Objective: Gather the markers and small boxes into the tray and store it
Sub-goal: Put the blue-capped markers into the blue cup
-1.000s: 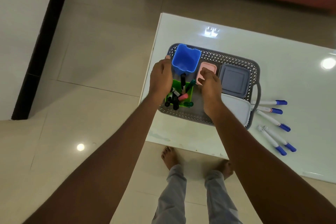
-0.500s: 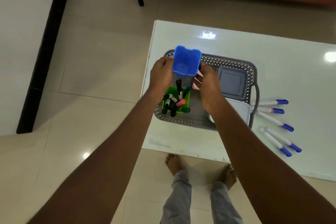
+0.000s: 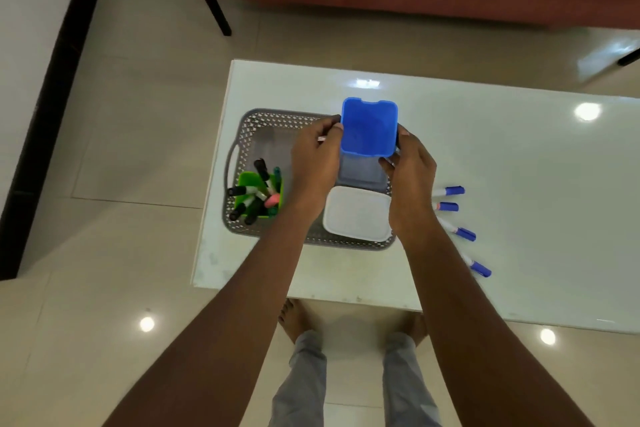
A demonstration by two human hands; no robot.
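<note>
You are holding the blue box [image 3: 369,128] above the grey tray [image 3: 273,121], left hand [image 3: 317,163] and right hand [image 3: 410,166] fingers pinching its sides, likely carrying it toward blue-capped markers [image 3: 450,206] lying right of the tray.

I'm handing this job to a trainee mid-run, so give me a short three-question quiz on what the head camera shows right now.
1. True or false: the blue cup is held between the left hand and the right hand.
2. Which container holds the dark-capped markers? A) green cup B) white lidded box C) grey lidded box
3. Fill in: the blue-capped markers lie on the white table, ______ the grey tray.

Key: 1. True; one hand grips each side, above the tray. 2. A. 3. Outside, off the tray's right end.
</note>
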